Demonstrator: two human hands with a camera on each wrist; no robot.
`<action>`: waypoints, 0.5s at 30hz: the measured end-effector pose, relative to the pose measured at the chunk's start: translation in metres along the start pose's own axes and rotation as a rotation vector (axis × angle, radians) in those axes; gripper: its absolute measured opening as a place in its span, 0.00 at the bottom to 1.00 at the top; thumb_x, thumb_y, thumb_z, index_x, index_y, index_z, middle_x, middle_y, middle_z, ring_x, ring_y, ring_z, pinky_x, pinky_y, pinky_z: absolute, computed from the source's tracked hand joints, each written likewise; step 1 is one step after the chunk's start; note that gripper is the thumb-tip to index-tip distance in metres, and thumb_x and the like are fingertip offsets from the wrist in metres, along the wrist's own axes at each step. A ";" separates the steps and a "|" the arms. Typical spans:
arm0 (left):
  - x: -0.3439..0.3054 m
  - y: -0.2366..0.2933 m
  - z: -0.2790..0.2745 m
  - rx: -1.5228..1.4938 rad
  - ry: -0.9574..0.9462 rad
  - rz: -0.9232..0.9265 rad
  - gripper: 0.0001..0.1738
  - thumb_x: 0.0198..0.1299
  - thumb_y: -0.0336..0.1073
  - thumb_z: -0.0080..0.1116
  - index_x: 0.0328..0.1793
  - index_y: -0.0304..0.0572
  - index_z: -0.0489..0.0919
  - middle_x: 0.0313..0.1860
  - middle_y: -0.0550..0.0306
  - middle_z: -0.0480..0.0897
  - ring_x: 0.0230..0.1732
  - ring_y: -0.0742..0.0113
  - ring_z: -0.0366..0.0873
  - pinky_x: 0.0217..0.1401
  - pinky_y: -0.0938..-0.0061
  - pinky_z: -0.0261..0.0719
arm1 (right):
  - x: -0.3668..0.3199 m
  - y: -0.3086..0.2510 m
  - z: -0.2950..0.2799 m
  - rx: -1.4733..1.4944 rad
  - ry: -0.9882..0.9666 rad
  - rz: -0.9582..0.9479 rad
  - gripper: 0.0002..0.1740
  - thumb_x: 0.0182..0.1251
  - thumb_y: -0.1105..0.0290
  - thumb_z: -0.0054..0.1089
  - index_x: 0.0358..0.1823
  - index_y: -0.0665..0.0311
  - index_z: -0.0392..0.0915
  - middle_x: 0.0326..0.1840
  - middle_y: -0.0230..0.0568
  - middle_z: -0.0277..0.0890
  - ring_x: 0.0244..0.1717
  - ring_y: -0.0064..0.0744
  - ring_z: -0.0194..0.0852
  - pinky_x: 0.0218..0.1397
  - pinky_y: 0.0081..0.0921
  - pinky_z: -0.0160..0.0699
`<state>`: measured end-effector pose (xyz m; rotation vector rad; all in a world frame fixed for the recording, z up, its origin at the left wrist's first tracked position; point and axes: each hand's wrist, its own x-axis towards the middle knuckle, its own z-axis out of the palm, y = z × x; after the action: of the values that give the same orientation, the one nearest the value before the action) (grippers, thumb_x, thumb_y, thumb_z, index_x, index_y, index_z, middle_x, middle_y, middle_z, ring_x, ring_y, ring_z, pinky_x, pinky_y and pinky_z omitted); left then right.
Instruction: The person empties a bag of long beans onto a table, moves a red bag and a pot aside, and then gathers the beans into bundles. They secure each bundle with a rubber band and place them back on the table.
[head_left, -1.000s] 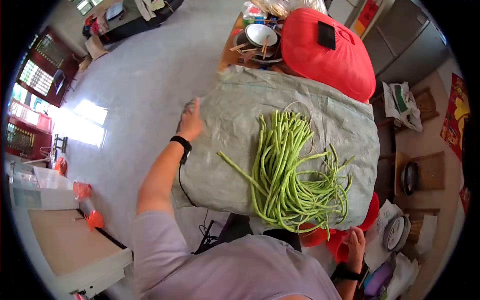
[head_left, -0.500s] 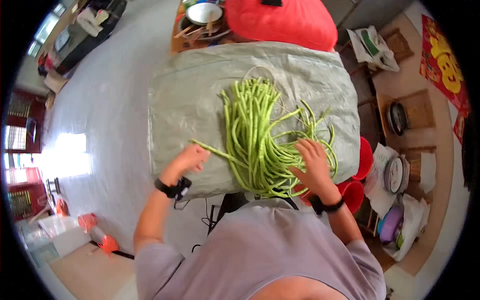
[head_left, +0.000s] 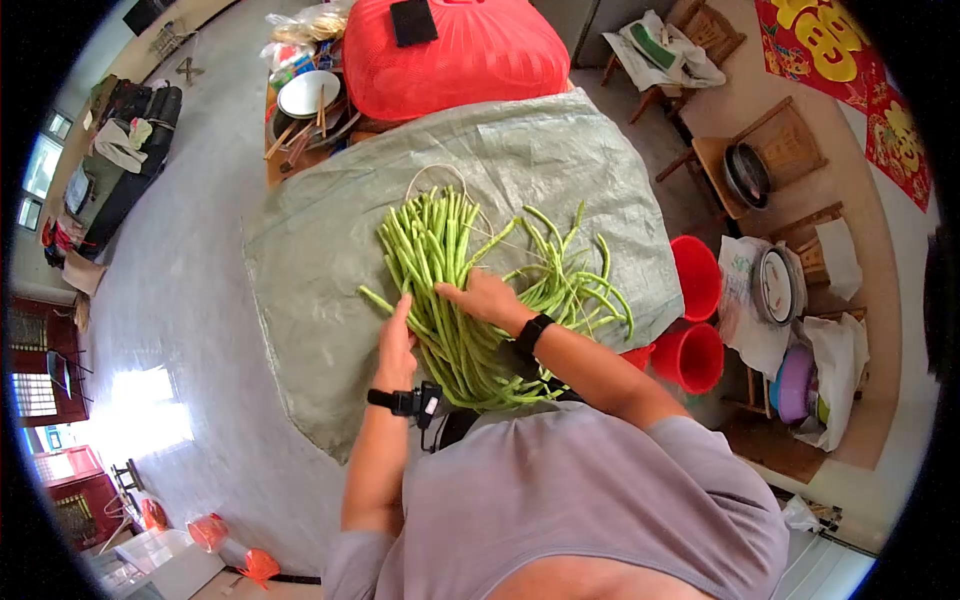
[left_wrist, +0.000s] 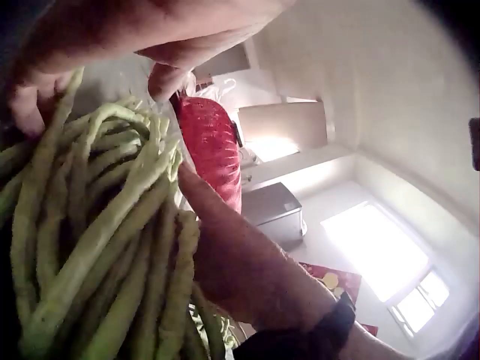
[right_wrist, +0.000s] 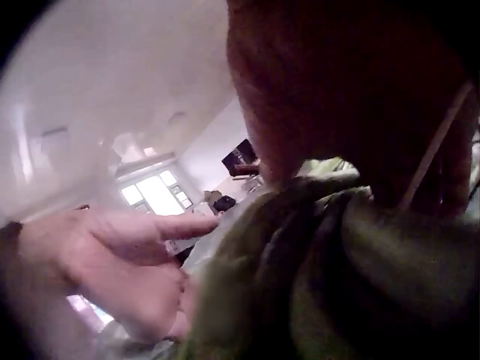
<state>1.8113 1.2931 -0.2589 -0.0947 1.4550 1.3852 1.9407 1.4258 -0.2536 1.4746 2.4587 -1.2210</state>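
Long green beans lie in a loose bundle on a grey-green woven sheet, their even ends away from the person. At the bundle's left edge the left hand touches the beans, its fingers pointing forward and mostly straight. Over the middle, the right hand grips some beans from above, with its fingertips partly hidden among them. The left wrist view shows the beans close beneath the left hand. In the right wrist view the right hand is dark above the beans; the left hand faces it.
A red mesh cover with a black phone stands beyond the sheet, beside a white bowl and chopsticks. Red buckets are at the right, near wooden chairs. A thin string loop lies at the beans' far end.
Both hands have come inward to the beans, the left from the sheet's left side, the right from the near right. The right hand has taken hold of some beans. The head view has shifted.
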 end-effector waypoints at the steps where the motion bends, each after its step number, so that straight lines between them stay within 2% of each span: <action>1: -0.005 0.009 0.006 0.010 -0.042 -0.006 0.32 0.64 0.57 0.55 0.64 0.40 0.72 0.55 0.55 0.78 0.54 0.64 0.74 0.59 0.66 0.66 | 0.008 0.008 0.007 0.101 -0.035 -0.010 0.46 0.57 0.28 0.49 0.39 0.75 0.81 0.41 0.64 0.80 0.45 0.61 0.79 0.49 0.46 0.75; 3: -0.010 0.020 0.013 0.029 -0.122 -0.019 0.32 0.63 0.57 0.56 0.64 0.41 0.72 0.54 0.57 0.78 0.52 0.65 0.74 0.57 0.68 0.67 | 0.018 0.009 0.009 0.303 -0.109 -0.031 0.46 0.56 0.29 0.50 0.41 0.74 0.81 0.40 0.63 0.81 0.44 0.59 0.80 0.49 0.45 0.75; 4: -0.004 0.019 0.014 0.033 -0.113 -0.035 0.31 0.64 0.55 0.56 0.64 0.42 0.72 0.55 0.57 0.78 0.54 0.66 0.74 0.59 0.67 0.68 | 0.018 0.014 0.006 0.520 -0.225 -0.027 0.45 0.57 0.29 0.49 0.43 0.72 0.81 0.40 0.61 0.81 0.44 0.56 0.81 0.49 0.42 0.74; 7: 0.017 0.000 0.007 -0.044 -0.209 0.075 0.28 0.66 0.52 0.54 0.65 0.41 0.71 0.56 0.58 0.77 0.57 0.66 0.73 0.61 0.66 0.69 | 0.037 0.022 0.010 0.289 -0.281 0.048 0.45 0.58 0.29 0.47 0.43 0.72 0.82 0.39 0.59 0.82 0.44 0.53 0.81 0.49 0.40 0.75; 8: 0.012 0.001 0.010 -0.084 -0.259 0.099 0.25 0.68 0.48 0.52 0.65 0.40 0.71 0.56 0.57 0.77 0.58 0.65 0.73 0.63 0.68 0.69 | 0.033 0.014 0.008 0.180 -0.239 0.011 0.44 0.60 0.30 0.46 0.46 0.71 0.81 0.40 0.56 0.82 0.45 0.50 0.82 0.51 0.38 0.75; 9: 0.020 -0.010 0.006 -0.139 -0.268 0.150 0.25 0.68 0.47 0.52 0.65 0.40 0.70 0.58 0.56 0.77 0.59 0.65 0.73 0.64 0.67 0.69 | 0.033 0.014 0.014 0.276 -0.232 -0.010 0.43 0.61 0.31 0.46 0.47 0.71 0.80 0.41 0.55 0.82 0.44 0.49 0.82 0.51 0.38 0.75; 11: 0.032 -0.019 0.003 -0.243 -0.248 0.089 0.26 0.68 0.47 0.54 0.65 0.40 0.70 0.59 0.55 0.75 0.60 0.64 0.72 0.64 0.67 0.70 | 0.032 0.013 0.021 0.467 -0.220 -0.057 0.40 0.63 0.34 0.47 0.48 0.70 0.80 0.42 0.53 0.83 0.44 0.46 0.82 0.51 0.37 0.76; 12: 0.020 -0.008 0.010 -0.256 -0.277 0.084 0.26 0.68 0.47 0.54 0.66 0.40 0.69 0.59 0.56 0.75 0.59 0.64 0.73 0.62 0.66 0.72 | 0.027 0.009 0.022 0.699 -0.259 -0.129 0.34 0.67 0.43 0.51 0.55 0.69 0.75 0.46 0.46 0.81 0.44 0.38 0.80 0.51 0.34 0.76; 13: 0.006 0.002 0.021 -0.238 -0.166 0.060 0.26 0.69 0.50 0.53 0.66 0.42 0.69 0.57 0.57 0.77 0.57 0.64 0.74 0.59 0.66 0.74 | 0.022 0.006 0.023 0.777 -0.242 -0.188 0.32 0.68 0.46 0.52 0.56 0.69 0.74 0.47 0.44 0.80 0.44 0.35 0.79 0.51 0.32 0.76; 15: 0.008 0.006 0.023 -0.343 -0.261 -0.018 0.26 0.69 0.52 0.51 0.65 0.44 0.70 0.56 0.57 0.77 0.56 0.64 0.75 0.58 0.64 0.76 | 0.012 -0.002 0.017 0.925 -0.212 -0.302 0.28 0.69 0.52 0.54 0.60 0.68 0.70 0.49 0.39 0.78 0.45 0.30 0.76 0.50 0.29 0.76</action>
<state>1.8181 1.3175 -0.2547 -0.1389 0.9920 1.5588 1.9263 1.4231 -0.2687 0.9479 2.0821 -2.6404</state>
